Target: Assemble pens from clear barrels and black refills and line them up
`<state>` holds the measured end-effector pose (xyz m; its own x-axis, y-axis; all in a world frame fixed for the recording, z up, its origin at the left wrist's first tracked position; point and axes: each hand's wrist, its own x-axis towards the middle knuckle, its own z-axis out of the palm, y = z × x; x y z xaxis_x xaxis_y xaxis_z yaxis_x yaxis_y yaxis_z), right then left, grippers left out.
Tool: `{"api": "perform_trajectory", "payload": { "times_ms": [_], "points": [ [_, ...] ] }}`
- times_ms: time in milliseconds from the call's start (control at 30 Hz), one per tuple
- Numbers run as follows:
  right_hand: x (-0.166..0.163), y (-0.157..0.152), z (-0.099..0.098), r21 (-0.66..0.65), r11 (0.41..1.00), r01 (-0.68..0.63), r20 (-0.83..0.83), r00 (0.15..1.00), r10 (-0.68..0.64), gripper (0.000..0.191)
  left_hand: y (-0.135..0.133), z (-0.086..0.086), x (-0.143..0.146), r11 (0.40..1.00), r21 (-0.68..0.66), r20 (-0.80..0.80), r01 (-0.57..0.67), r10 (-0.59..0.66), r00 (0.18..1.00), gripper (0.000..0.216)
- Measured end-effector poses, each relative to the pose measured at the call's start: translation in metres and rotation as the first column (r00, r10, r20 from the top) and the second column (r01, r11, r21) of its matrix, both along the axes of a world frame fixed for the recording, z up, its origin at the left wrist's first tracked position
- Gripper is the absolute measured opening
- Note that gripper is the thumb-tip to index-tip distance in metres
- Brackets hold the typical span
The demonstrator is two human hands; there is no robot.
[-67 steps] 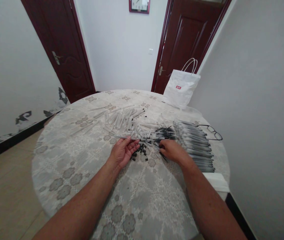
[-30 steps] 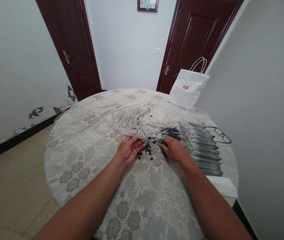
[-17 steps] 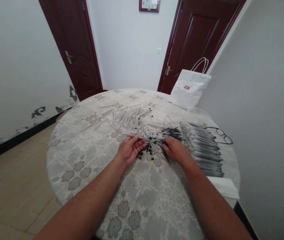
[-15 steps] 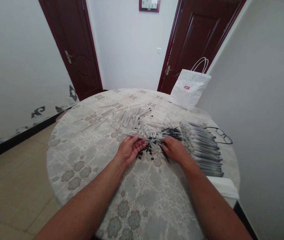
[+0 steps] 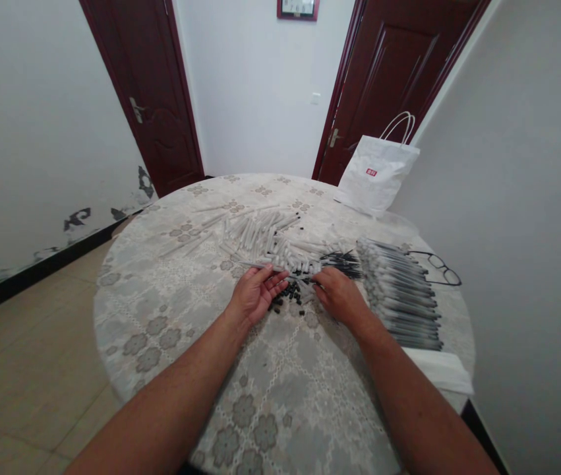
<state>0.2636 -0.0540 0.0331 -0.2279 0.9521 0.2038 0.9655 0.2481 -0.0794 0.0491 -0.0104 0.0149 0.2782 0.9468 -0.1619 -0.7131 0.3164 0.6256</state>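
Observation:
My left hand (image 5: 255,295) lies palm up on the round table (image 5: 161,297), thumb and fingers closed loosely on a pale pen barrel (image 5: 256,266) that crosses its fingertips. My right hand (image 5: 340,298) is palm down a short way to the right, its fingers curled on a thin black refill whose tip points at the left hand. Small black caps (image 5: 287,295) lie scattered between the two hands. A heap of pale barrels (image 5: 260,234) sits just beyond them, with a bunch of black refills (image 5: 342,262) to its right.
A long row of finished pens (image 5: 401,290) covers the table's right side, with spectacles (image 5: 436,265) beyond it and folded white paper (image 5: 438,369) at the near right edge. A white paper bag (image 5: 376,178) stands at the back. Two dark doors and a wall close by on the right.
My right hand has slid a little to the left, closer to the left hand, and the refill that stuck out below it no longer shows. The left hand has kept its place.

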Motion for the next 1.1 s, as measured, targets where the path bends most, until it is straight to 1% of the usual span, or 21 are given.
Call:
{"api": "perform_trajectory", "payload": {
  "times_ms": [67,133,233,367,500,600,700,767,833,900,967,1033,1100],
  "points": [
    [-0.01,-0.004,0.004,-0.026,0.996,-0.086,-0.004,0.996,0.086,0.019,0.0,0.0,0.0,1.0,-0.002,-0.003,-0.004,0.004,1.0,0.018],
    [-0.019,-0.01,0.008,-0.088,0.984,-0.153,0.011,0.988,0.155,0.019,0.0,0.001,-0.001,1.0,-0.005,-0.003,-0.012,0.012,1.0,0.019],
    [-0.026,-0.019,0.015,-0.173,0.962,-0.213,0.038,0.974,0.222,0.017,0.0,0.002,-0.002,1.0,-0.008,0.004,-0.029,0.029,1.0,0.02],
    [-0.028,-0.024,0.018,-0.25,0.943,-0.221,0.076,0.966,0.247,0.013,0.0,0.004,-0.002,0.999,-0.016,0.001,-0.043,0.043,0.999,0.02],
    [-0.03,-0.022,0.014,-0.305,0.937,-0.172,0.107,0.971,0.213,0.013,0.0,0.004,-0.001,0.999,-0.016,-0.011,-0.045,0.045,0.999,0.019],
    [-0.03,-0.02,0.01,-0.302,0.94,-0.159,0.095,0.976,0.196,0.015,0.001,0.004,-0.002,0.999,-0.004,-0.013,-0.05,0.05,0.999,0.019],
    [-0.028,-0.019,0.007,-0.285,0.942,-0.177,0.065,0.977,0.203,0.013,0.004,0.005,-0.006,0.996,0.014,-0.013,-0.083,0.083,0.996,0.018],
    [-0.026,-0.019,0.006,-0.242,0.945,-0.218,-0.009,0.975,0.223,0.011,0.007,0.006,-0.009,0.993,0.023,-0.008,-0.119,0.119,0.993,0.016],
    [-0.023,-0.017,0.007,-0.144,0.954,-0.264,-0.156,0.958,0.241,0.01,0.009,0.006,-0.012,0.989,0.024,-0.006,-0.148,0.148,0.989,0.016],
    [-0.021,-0.015,0.008,-0.031,0.966,-0.257,-0.346,0.909,0.231,0.01,0.01,0.006,-0.013,0.988,0.025,-0.013,-0.154,0.154,0.988,0.016],
    [-0.022,-0.012,0.007,0.017,0.982,-0.189,-0.547,0.82,0.168,0.01,0.009,0.005,-0.011,0.991,0.03,-0.028,-0.133,0.133,0.991,0.018],
    [-0.025,-0.009,0.004,-0.016,0.991,-0.132,-0.738,0.67,0.077,0.01,0.005,0.005,-0.008,0.995,0.037,-0.047,-0.091,0.093,0.995,0.02],
    [-0.032,-0.007,0.0,-0.072,0.989,-0.13,-0.876,0.482,-0.001,0.012,0.001,0.005,-0.004,0.998,0.042,-0.067,-0.036,0.039,0.997,0.021]
  ]
}}
